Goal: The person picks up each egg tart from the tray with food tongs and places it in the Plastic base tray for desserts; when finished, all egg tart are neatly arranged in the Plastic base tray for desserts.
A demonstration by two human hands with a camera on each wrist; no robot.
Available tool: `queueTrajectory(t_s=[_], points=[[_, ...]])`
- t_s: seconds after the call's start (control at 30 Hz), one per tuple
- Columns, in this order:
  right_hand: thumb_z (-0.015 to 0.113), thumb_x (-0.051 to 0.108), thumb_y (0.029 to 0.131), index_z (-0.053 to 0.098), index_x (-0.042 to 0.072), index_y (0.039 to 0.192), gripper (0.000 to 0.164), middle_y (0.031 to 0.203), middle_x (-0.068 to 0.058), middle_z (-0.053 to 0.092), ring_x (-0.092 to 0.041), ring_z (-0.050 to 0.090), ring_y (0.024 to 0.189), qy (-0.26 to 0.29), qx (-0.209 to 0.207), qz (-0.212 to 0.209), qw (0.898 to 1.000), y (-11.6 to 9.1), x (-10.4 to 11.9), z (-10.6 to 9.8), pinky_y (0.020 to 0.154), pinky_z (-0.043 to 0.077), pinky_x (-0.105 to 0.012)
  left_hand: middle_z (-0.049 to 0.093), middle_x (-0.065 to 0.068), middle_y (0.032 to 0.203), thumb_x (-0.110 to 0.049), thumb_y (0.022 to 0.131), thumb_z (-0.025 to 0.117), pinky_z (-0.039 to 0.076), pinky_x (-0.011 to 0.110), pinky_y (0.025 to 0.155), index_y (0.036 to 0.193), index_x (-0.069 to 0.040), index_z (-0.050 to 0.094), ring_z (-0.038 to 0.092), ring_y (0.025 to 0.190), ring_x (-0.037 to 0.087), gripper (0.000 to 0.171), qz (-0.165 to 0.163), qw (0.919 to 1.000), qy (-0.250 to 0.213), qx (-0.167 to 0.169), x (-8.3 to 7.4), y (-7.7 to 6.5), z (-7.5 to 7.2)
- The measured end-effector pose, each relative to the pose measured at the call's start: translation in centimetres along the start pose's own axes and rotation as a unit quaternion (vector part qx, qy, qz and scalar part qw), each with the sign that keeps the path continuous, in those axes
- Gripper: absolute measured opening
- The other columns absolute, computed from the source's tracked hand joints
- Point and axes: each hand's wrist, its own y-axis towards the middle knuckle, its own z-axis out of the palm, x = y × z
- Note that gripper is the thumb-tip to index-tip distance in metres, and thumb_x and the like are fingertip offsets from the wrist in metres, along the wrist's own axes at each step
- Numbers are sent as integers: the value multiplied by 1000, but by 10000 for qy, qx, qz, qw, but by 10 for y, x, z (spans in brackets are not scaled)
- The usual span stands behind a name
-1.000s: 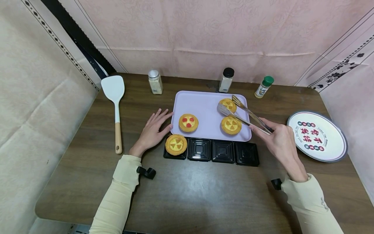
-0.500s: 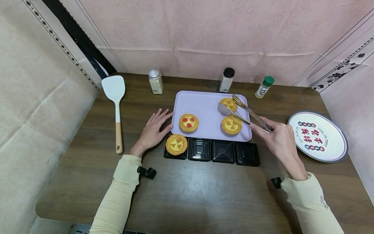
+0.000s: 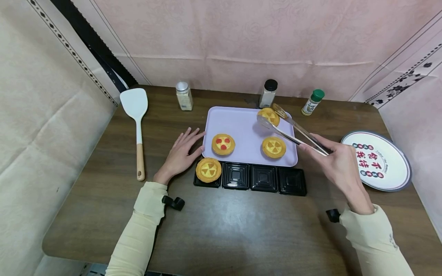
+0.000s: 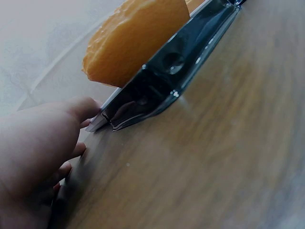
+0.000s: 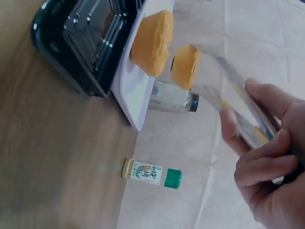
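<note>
My right hand [image 3: 340, 165] grips metal tongs [image 3: 287, 135], whose ends pinch an egg tart [image 3: 268, 113] with a yellow patterned top. In the right wrist view this tart [image 5: 183, 67] is raised clear of the lilac tray [image 5: 136, 102]. Another yellow tart [image 3: 274, 147] and one with red spots [image 3: 223, 144] lie on the lilac tray [image 3: 241, 122]. A further tart [image 3: 208, 170] sits in the leftmost compartment of a black segmented tray [image 3: 263, 178]. My left hand [image 3: 181, 153] lies with fingers spread, fingertips at the lilac tray's left edge.
A white spatula [image 3: 134, 105] with a wooden handle lies on the left. Along the back stand a silver-capped jar [image 3: 184, 97], a black-capped jar [image 3: 268, 95] and a green-capped bottle [image 3: 312, 102]. A white oval plate [image 3: 378, 161] with red writing lies on the right.
The tongs have lifted the back tart off the lilac tray, and my right hand has moved a little to the right. My left hand stays in place.
</note>
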Motion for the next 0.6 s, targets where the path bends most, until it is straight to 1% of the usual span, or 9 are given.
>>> queueTrajectory(t_s=[0.03, 0.17, 0.2, 0.27, 0.33, 0.43, 0.47, 0.5, 0.6], points=[[82, 30, 82, 70, 13, 125, 48, 56, -4, 48, -5, 26, 37, 18, 14, -98, 9999, -1, 1, -2, 33, 25, -24, 31, 8, 157, -40, 102, 51, 5, 48, 117, 151, -24, 41, 11, 148, 28, 52, -4, 10000, 4, -3, 0, 0, 0], [84, 19, 79, 72, 14, 121, 43, 73, -5, 67, -2, 29, 39, 269, 135, -720, 9970, -7, 4, -9, 34, 26, -20, 30, 8, 157, -40, 102, 51, 5, 48, 117, 151, -24, 41, 11, 148, 27, 53, 19, 10000, 20, -5, 0, 1, 0], [85, 15, 78, 73, 14, 120, 44, 76, -4, 69, -1, 31, 39, 348, 220, -905, 9950, -9, 5, -10, 34, 27, -19, 30, 8, 157, -40, 102, 51, 5, 48, 117, 151, -24, 40, 11, 148, 28, 53, 30, 10000, 25, 1, 1, 1, 0], [86, 8, 76, 73, 13, 119, 46, 88, -3, 73, -1, 42, 43, 574, 467, -1244, 9895, -14, 8, -12, 37, 33, -16, 30, 8, 157, -40, 102, 50, 5, 49, 117, 152, -23, 40, 11, 148, 28, 53, 55, 10000, 21, 5, 1, 1, 0], [85, 3, 74, 73, 12, 120, 49, 90, 0, 74, -1, 46, 47, 750, 771, -1525, 9824, -20, 11, -13, 39, 34, -14, 30, 8, 158, -41, 102, 50, 5, 48, 117, 152, -24, 40, 11, 148, 28, 53, 58, 10000, 33, 1, 2, 2, 0], [85, 3, 74, 72, 13, 121, 50, 91, 7, 73, 0, 49, 50, 934, 1251, -1720, 9727, -28, 15, -13, 41, 36, -13, 30, 8, 158, -40, 102, 51, 4, 48, 117, 151, -24, 40, 10, 148, 27, 53, 39, 10000, 22, 4, 2, 2, 0], [85, 5, 75, 72, 13, 121, 49, 89, 10, 71, 1, 45, 48, 904, 1366, -1769, 9705, -31, 15, -12, 41, 33, -13, 30, 8, 158, -40, 102, 51, 4, 49, 117, 151, -24, 40, 10, 148, 27, 53, 33, 10000, 17, 7, 2, 2, 0], [85, 6, 75, 72, 14, 121, 49, 87, 12, 70, 1, 43, 48, 876, 1455, -1814, 9686, -33, 16, -12, 41, 33, -12, 30, 7, 158, -40, 102, 51, 5, 49, 117, 151, -25, 40, 11, 148, 27, 53, 20, 10000, 27, 4, 2, 2, 0], [85, 11, 76, 73, 15, 119, 46, 84, 17, 65, 2, 43, 50, 723, 1614, -1889, 9659, -38, 16, -9, 43, 34, -11, 30, 7, 158, -41, 102, 51, 5, 49, 117, 151, -25, 40, 11, 148, 28, 53, 4, 10000, 34, -4, 2, 1, 0]])
